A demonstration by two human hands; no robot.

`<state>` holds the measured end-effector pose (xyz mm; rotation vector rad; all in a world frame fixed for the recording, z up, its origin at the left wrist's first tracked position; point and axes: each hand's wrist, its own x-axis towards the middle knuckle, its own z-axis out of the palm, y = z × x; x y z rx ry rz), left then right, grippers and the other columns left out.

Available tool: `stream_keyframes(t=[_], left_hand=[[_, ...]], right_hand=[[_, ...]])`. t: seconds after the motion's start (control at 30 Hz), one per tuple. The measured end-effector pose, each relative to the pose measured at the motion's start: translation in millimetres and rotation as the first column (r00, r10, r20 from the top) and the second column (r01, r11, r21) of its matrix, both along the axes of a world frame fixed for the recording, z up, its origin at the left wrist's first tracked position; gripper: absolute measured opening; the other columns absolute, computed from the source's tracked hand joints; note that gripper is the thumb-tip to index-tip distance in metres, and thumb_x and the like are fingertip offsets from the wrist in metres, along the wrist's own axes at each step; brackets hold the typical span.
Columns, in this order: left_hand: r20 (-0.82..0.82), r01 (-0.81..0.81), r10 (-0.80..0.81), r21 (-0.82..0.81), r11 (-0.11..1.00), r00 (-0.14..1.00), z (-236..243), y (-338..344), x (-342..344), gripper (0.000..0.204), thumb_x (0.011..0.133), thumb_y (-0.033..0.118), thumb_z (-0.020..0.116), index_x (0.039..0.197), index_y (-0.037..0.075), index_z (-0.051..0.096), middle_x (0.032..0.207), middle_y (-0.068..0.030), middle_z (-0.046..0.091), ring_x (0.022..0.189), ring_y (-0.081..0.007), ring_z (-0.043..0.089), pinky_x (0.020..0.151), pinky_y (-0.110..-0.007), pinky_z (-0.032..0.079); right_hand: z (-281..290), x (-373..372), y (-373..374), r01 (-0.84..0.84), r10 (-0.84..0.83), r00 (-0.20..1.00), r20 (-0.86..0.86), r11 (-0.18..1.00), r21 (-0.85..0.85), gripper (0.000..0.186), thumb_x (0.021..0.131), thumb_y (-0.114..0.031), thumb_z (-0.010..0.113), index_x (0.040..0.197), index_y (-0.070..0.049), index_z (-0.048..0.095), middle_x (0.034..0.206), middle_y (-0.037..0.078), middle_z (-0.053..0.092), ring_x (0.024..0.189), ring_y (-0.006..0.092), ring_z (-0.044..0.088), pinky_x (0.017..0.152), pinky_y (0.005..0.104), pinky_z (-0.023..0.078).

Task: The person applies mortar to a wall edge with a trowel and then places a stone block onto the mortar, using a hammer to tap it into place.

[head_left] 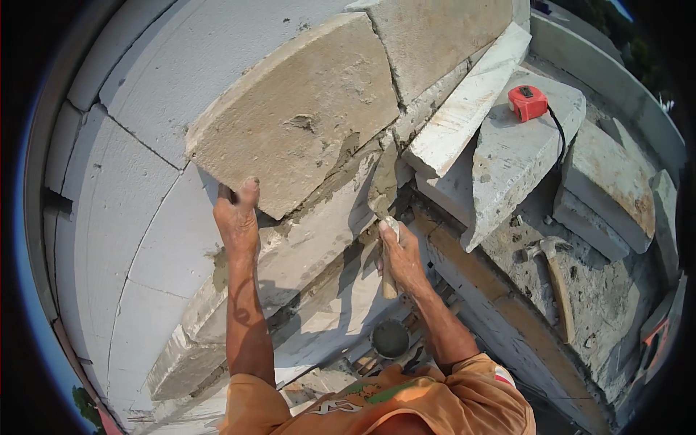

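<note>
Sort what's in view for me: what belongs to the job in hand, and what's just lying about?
In the job:
- trowel, held by the right hand
- tan stone slab, left hand at its lower edge

Lying about:
- red tape measure, on a loose stone
- hammer

The short-sleeved orange shirt [471, 399] bears green print [399, 391].
</note>
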<state>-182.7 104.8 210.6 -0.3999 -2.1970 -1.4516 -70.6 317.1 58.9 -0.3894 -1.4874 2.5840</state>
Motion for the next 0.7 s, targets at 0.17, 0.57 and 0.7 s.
stream_keyframes(t=[0.17,0.57,0.7], left_hand=[[-0.059,-0.056,0.054,-0.038,0.998,0.997,10,13,18,0.071,0.086,0.044,0.078,0.129,-0.008,0.056,0.117,-0.0161,0.065,0.109,-0.0254,0.06,0.101,-0.036,0.042],[-0.018,-0.047,0.046,-0.067,0.997,0.999,9,5,29,0.073,0.087,0.043,0.077,0.132,-0.009,0.053,0.124,-0.0191,0.062,0.116,-0.0261,0.059,0.101,-0.039,0.045],[-0.047,0.004,-0.002,0.036,0.999,0.999,4,-12,29,0.084,0.087,0.045,0.076,0.141,-0.009,0.043,0.136,-0.0247,0.052,0.126,-0.0314,0.052,0.106,-0.045,0.043]], right_hand=[[10,-8,3,-0.066,0.064,0.998,-0.02,0.991,-0.113,0.041,0.101,-0.041,0.056,0.1,0.0,0.052,0.063,0.003,0.049,0.044,0.0137,0.051,0.039,0.031,0.044],[-34,46,-17,-0.113,0.071,0.991,0.115,0.901,0.419,0.046,0.096,-0.042,0.062,0.109,0.002,0.057,0.069,0.009,0.058,0.06,0.0224,0.06,0.058,0.0383,0.049],[-17,62,-4,-0.007,0.0,1.0,0.014,0.848,0.53,0.032,0.095,-0.025,0.063,0.114,-0.001,0.054,0.076,0.003,0.054,0.062,0.011,0.051,0.055,0.0289,0.043]])
